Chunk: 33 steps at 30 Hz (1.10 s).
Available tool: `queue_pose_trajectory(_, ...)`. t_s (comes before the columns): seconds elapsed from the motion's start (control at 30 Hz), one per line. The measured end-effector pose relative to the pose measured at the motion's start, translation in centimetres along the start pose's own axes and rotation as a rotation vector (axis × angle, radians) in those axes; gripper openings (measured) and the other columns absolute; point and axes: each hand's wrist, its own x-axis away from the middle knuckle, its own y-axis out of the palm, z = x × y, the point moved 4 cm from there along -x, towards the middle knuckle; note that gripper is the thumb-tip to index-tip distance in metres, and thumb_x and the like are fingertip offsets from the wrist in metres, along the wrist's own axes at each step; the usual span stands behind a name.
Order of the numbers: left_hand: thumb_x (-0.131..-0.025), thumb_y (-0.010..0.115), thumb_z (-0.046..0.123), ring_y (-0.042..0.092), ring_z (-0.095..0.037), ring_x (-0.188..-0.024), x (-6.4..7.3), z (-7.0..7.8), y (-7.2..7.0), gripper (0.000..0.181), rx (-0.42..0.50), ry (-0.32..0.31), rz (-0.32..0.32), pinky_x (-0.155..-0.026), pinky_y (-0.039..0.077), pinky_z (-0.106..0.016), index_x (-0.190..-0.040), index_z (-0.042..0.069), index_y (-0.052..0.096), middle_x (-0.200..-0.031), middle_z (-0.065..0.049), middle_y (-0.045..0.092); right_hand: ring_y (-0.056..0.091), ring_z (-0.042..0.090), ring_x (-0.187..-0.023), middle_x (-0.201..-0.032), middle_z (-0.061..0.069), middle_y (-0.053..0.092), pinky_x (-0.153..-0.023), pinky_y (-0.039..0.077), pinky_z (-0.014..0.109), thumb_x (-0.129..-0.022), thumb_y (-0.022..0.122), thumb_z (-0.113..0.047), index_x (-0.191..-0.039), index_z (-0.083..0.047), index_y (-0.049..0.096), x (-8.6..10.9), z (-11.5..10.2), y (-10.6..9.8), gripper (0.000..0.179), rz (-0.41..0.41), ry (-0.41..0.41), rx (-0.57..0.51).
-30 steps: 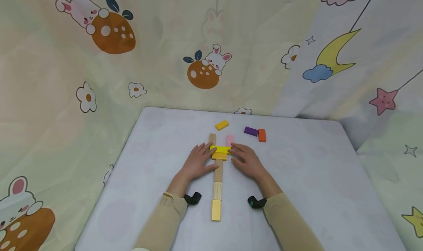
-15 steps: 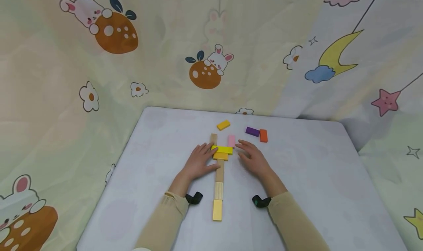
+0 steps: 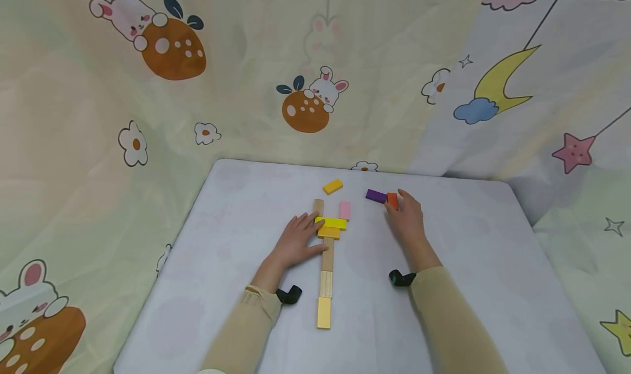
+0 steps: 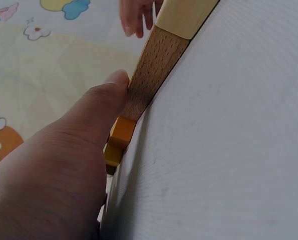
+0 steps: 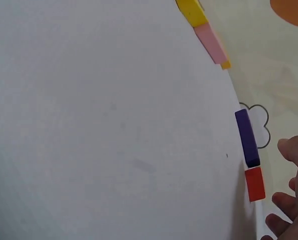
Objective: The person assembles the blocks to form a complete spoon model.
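My left hand (image 3: 296, 241) rests along a line of wooden blocks in the head view. Its fingers lie at the left end of a bright yellow block (image 3: 336, 223) set crosswise, and its thumb touches a brown wooden block (image 3: 327, 258). An amber block (image 3: 329, 233) lies against the yellow one. At the back right my right hand (image 3: 410, 220) hovers by an orange-red block (image 3: 392, 200), thumb and fingers spread. The right wrist view shows those fingers (image 5: 284, 205) apart from that block. A purple block (image 3: 376, 195) touches the orange-red one's left side.
A pink block (image 3: 344, 211) stands just behind the yellow crosspiece. Farther back lies a loose yellow-orange block (image 3: 333, 186). Pale wooden blocks (image 3: 323, 312) carry the line toward the front. Behind the white table (image 3: 473, 242) hangs a patterned cloth (image 3: 236, 89).
My right hand has left the right end of the bright yellow block and moved right and back to the orange-red block. My left hand has stayed in place.
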Motion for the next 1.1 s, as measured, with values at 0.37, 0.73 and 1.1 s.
queue_pose_trajectory(0.37,-0.088,0.05,0.073,0.02,-0.027,-0.153,0.1,0.0,-0.1,0.081,0.002,-0.007,-0.016,-0.126,0.012,-0.048,-0.154,0.028,0.037,-0.166,0.004,0.021,0.036,0.041,-0.142,-0.154,0.019,0.042,-0.119,0.028,0.055,-0.095,0.059,-0.038,-0.153,-0.009,0.035,-0.6,2.2,1.4,0.069,0.028,0.036,0.059)
queue_pose_trajectory(0.73,-0.088,0.05,0.073,0.02,-0.027,-0.153,0.1,-0.1,-0.1,0.081,0.014,0.002,-0.004,-0.126,0.013,-0.048,-0.154,0.027,0.037,-0.166,0.004,0.022,0.045,0.043,-0.134,-0.145,0.023,0.05,-0.114,0.036,0.054,-0.098,0.051,-0.023,-0.148,-0.005,0.042,-0.9,2.5,1.4,0.054,0.079,-0.004,0.067)
queue_pose_trajectory(1.1,-0.088,0.048,0.075,0.018,-0.026,-0.153,0.1,0.0,-0.1,0.082,0.012,0.0,-0.014,-0.126,0.012,-0.047,-0.154,0.028,0.036,-0.166,0.005,0.02,0.051,0.041,-0.12,-0.129,0.025,0.058,-0.106,0.042,0.054,-0.096,0.055,-0.016,-0.137,0.001,0.054,-0.6,2.5,0.9,0.044,0.175,0.03,0.018)
